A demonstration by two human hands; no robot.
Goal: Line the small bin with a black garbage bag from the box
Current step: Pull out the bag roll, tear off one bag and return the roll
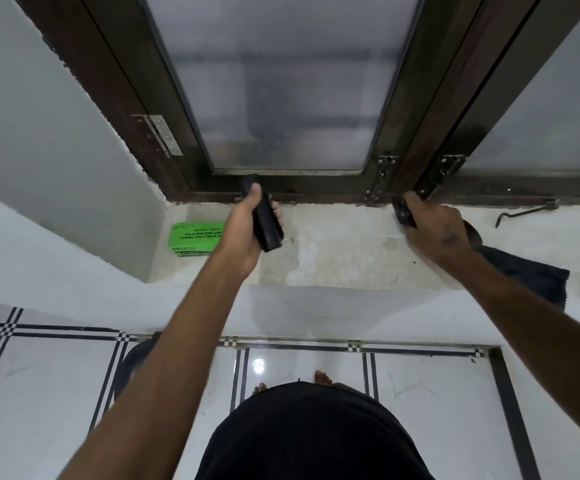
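Green box (196, 238) lies flat on the window-ledge surface (333, 251), in the corner against the left wall; printed side up, text upside down to the wearer. Appears closed or nearly so; flap not clear.

Right of the box, just beside it: left hand (247, 230) wrapped around a black roll (264, 216), thumb on top, fingers curled beneath. Roll held clear above the ledge, tilted, far end toward the window frame (281, 187). Judgement: this is the roll of garbage bags from the box, held for separating one bag.

Well right of the box: right hand (433, 230) closed on a small dark item (402, 213), identity unclear. A dark cloth (530, 275) lies beneath the wrist, draped over the ledge edge.

Below the box, on the floor behind the left forearm: a dark round rim (132, 362), possibly the small bin; mostly hidden. No liner can be seen in it.
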